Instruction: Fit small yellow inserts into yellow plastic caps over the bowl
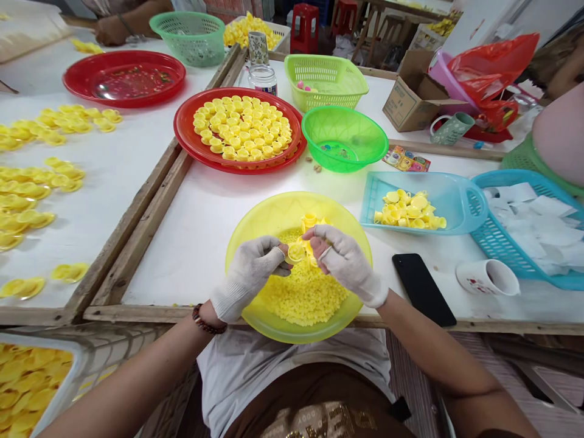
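Note:
My left hand (256,265), in a white glove with bare fingertips, pinches a small yellow plastic cup (295,252) over a yellow bowl (246,225). Close on its right, my right hand (342,258), gloved the same way, has its fingers curled together; whatever they hold is too small to make out. Small yellow pellets (298,298) fill the lower part of the bowl. More yellow cups (311,222) lie at the bowl's far side, partly hidden behind my right hand.
Red trays (182,131) bearing many yellow cups stand at the back left. A blue scoop tray (424,225) with yellow pieces, a black phone (422,289) and a white mug (487,277) are on the right. A wooden edge (146,213) runs along the left. A green bowl (344,143) stands behind.

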Action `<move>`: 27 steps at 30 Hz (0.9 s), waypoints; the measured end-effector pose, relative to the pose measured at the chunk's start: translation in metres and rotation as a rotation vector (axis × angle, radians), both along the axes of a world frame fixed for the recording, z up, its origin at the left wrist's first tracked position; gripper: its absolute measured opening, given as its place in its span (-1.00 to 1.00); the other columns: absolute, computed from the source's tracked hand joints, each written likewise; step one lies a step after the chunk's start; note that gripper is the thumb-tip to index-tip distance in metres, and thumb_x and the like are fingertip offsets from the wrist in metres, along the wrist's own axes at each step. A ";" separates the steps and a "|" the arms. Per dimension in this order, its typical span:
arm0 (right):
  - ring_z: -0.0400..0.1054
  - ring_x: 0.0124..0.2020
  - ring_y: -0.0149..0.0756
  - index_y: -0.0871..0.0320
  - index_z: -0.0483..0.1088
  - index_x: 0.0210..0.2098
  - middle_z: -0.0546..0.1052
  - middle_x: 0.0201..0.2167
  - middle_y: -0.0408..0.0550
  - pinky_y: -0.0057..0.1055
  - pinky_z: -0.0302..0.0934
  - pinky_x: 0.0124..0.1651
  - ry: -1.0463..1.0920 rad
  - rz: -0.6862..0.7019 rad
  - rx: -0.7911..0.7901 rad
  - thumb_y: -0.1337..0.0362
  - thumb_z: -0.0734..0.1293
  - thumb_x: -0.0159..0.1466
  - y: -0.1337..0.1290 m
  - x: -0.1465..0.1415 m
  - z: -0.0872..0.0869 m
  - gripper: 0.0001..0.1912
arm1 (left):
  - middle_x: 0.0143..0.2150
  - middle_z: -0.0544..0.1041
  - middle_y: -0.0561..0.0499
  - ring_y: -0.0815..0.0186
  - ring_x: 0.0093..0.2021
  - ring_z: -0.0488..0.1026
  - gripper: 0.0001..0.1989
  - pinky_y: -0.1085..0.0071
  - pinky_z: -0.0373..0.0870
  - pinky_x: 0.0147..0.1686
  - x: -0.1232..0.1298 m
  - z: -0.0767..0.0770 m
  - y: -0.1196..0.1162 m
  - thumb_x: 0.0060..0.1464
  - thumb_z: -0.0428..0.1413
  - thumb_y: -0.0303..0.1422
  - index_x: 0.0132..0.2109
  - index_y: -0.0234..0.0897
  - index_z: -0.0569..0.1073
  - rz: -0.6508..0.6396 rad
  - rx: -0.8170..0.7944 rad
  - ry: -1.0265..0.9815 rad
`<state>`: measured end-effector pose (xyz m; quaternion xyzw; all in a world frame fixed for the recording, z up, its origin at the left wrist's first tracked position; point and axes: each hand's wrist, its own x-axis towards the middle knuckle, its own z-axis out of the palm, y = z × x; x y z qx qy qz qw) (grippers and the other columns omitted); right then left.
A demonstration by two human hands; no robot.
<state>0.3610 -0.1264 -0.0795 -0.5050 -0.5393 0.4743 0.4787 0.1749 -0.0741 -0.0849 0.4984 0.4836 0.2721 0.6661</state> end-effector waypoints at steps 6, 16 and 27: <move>0.16 -0.49 -0.45 0.12 0.31 -0.30 0.29 -0.49 -0.23 -0.46 0.12 -0.39 -0.406 0.162 0.265 0.21 0.22 0.44 -0.010 0.004 -0.008 -0.81 | -0.39 0.55 0.02 0.37 -0.42 0.57 -0.80 0.48 0.58 -0.34 -0.006 0.000 0.004 -0.01 0.20 -0.31 -0.28 -0.38 0.45 0.080 -0.052 -0.064; 0.44 -0.33 -0.38 0.14 0.43 -0.08 0.56 -0.31 -0.11 -0.44 0.35 -0.22 -0.449 0.159 0.398 0.29 0.22 0.43 -0.009 0.000 -0.012 -0.83 | -0.39 0.56 0.00 0.36 -0.39 0.58 -0.78 0.48 0.59 -0.31 -0.007 -0.001 0.004 0.02 0.21 -0.28 -0.28 -0.38 0.46 0.055 -0.076 -0.055; 0.55 -0.04 -0.20 0.08 0.28 0.30 0.63 -0.03 0.03 -0.29 0.44 0.00 -0.705 0.235 0.418 0.33 0.18 0.44 -0.009 -0.002 -0.016 -0.55 | -0.43 0.55 0.01 0.35 -0.42 0.56 -0.79 0.46 0.59 -0.32 -0.006 -0.002 0.001 0.01 0.19 -0.28 -0.32 -0.38 0.46 0.048 -0.029 -0.035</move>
